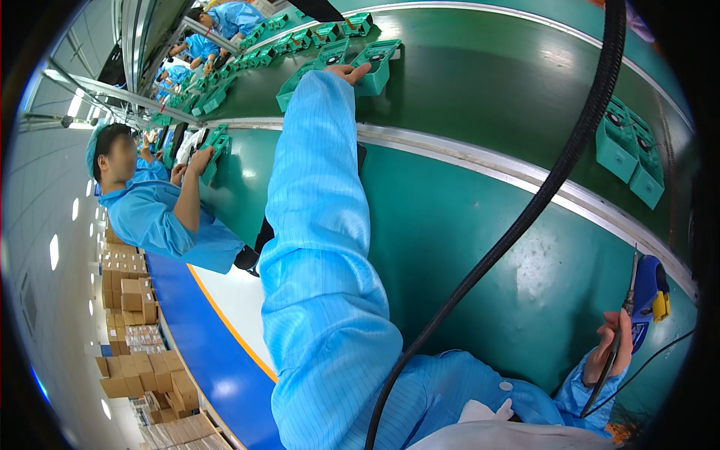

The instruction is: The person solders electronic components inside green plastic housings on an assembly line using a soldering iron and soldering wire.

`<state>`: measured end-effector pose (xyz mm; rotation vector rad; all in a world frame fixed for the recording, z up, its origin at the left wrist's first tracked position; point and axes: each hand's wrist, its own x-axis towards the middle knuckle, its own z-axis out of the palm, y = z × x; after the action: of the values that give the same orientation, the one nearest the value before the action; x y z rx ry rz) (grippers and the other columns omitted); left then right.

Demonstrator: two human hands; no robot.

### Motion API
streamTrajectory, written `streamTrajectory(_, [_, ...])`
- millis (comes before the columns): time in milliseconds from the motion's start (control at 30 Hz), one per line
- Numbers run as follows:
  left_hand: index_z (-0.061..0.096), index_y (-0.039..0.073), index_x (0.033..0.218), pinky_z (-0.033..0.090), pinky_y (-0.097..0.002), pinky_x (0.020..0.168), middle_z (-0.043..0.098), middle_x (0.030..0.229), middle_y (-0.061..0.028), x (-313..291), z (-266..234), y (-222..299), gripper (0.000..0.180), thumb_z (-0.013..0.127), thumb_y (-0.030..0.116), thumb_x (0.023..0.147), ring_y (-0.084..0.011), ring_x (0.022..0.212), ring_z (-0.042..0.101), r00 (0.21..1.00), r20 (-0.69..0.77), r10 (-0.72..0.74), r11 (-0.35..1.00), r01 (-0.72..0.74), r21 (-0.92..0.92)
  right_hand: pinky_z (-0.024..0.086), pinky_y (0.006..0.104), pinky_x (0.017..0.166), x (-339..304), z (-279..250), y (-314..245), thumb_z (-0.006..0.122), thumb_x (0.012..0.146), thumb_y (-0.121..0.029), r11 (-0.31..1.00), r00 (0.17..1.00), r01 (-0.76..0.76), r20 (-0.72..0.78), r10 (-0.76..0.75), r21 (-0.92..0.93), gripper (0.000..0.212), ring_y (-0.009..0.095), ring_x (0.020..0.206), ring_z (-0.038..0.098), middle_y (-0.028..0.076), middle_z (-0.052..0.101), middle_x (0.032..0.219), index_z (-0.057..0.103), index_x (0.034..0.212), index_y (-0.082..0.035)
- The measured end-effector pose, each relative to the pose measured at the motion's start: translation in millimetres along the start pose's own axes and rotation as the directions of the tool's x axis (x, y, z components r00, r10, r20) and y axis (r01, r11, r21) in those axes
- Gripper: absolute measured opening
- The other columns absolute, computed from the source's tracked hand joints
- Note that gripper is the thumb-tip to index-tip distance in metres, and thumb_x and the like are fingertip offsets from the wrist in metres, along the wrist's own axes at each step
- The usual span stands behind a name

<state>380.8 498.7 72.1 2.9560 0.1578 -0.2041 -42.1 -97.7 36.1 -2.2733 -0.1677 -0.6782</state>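
Note:
My left arm stretches far across the bench to the conveyor. There my left hand [349, 73] is closed at the near edge of a green plastic housing [373, 78], its fingertips over the rim; part of the grip is hidden by the sleeve. Another green housing [294, 87] sits just left of that hand. At the lower right, my right hand [616, 341] is wrapped round a soldering iron [628, 304], thin tip pointing up. Right beside it stands a blue soldering iron holder [651, 289] with a yellow part.
A thick black braided cable [525, 206] hangs across the view. Two green housings [630, 154] lie on the conveyor [480, 90] at the right. A metal rail [480, 161] divides conveyor from bench. At the left a co-worker [154, 195] handles another housing; cartons [142, 300] are stacked behind.

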Motion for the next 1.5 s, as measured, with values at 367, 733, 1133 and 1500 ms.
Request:
streamTrajectory(367, [0.062, 0.012, 0.128, 0.043, -0.0391, 0.103, 0.066, 0.122, -0.0147, -39, -13, 42, 0.058, 0.073, 0.041, 0.079, -0.0306, 0.119, 0.059, 0.996, 0.088, 0.027, 0.979, -0.044, 0.200, 0.051, 0.0293, 0.066, -3, 5, -3, 0.055, 0.100, -0.025, 0.999, 1.000, -0.031, 0.003, 0.031, -0.015, 0.039, 0.020, 0.073, 0.062, 0.016, 0.066, 0.093, 0.057, 0.126, 0.003])
streamTrajectory(733, [0.068, 0.003, 0.117, 0.048, -0.0395, 0.098, 0.068, 0.115, -0.0189, -75, -45, 76, 0.076, 0.082, 0.057, 0.066, -0.0315, 0.112, 0.063, 0.978, -0.009, 0.207, 0.978, -0.207, 0.025, 0.052, 0.0315, 0.074, 1, 1, -8, 0.056, 0.099, -0.020, 0.996, 0.992, -0.091, 0.082, 0.091, -0.006, 0.036, 0.023, 0.083, 0.065, 0.015, 0.066, 0.095, 0.057, 0.127, 0.003])
streamTrajectory(1133, [0.068, -0.001, 0.083, 0.049, -0.0452, 0.077, 0.059, 0.082, -0.0176, -308, 4, 200, 0.037, 0.084, 0.027, 0.065, -0.0383, 0.082, 0.059, 0.694, -0.242, 0.678, 0.703, -0.709, -0.061, 0.056, 0.0342, 0.070, 12, -12, -40, 0.065, 0.087, -0.001, 0.996, 0.995, 0.057, -0.081, -0.052, 0.067, 0.033, 0.026, 0.074, 0.069, 0.016, 0.071, 0.089, 0.062, 0.119, 0.001])
streamTrajectory(1500, [0.067, 0.001, 0.087, 0.046, -0.0541, 0.097, 0.056, 0.082, -0.0140, -424, 85, 270, 0.029, 0.081, 0.018, 0.069, -0.0368, 0.087, 0.058, 0.648, -0.365, 0.669, 0.649, -0.748, -0.138, 0.055, 0.0273, 0.066, 26, -29, -56, 0.071, 0.086, -0.003, 0.977, 0.975, 0.042, -0.222, 0.006, 0.211, 0.042, 0.019, 0.075, 0.069, 0.015, 0.071, 0.091, 0.059, 0.125, 0.003])
